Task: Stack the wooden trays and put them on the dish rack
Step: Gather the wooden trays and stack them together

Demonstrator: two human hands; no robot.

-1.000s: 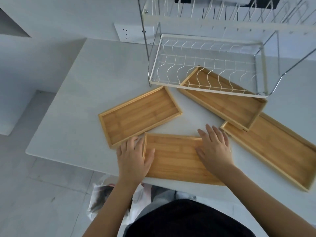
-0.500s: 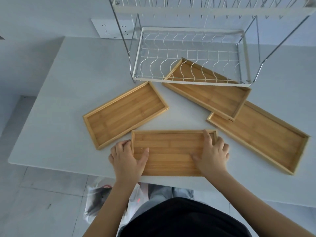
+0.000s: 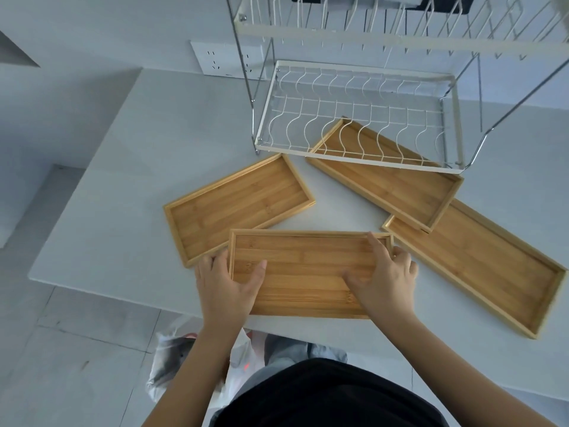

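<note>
Several wooden trays lie on the white table [image 3: 129, 186]. The nearest tray [image 3: 303, 266] is held at both short ends: my left hand [image 3: 226, 283] grips its left rim, thumb inside, and my right hand [image 3: 385, 280] grips its right rim. Its left corner overlaps the left tray [image 3: 237, 204]. A third tray [image 3: 391, 183] lies partly under the white wire dish rack [image 3: 357, 118], and its near end rests on the far-right tray [image 3: 480, 260].
The dish rack has a lower wire shelf and an upper tier [image 3: 400, 35] on metal legs. A wall socket [image 3: 228, 61] sits behind the table. A white plastic bag [image 3: 175, 359] lies on the tiled floor below the table's near edge.
Both hands went from resting flat on the nearest tray to gripping its short ends. The tray has come up and toward the left tray, overlapping its corner.
</note>
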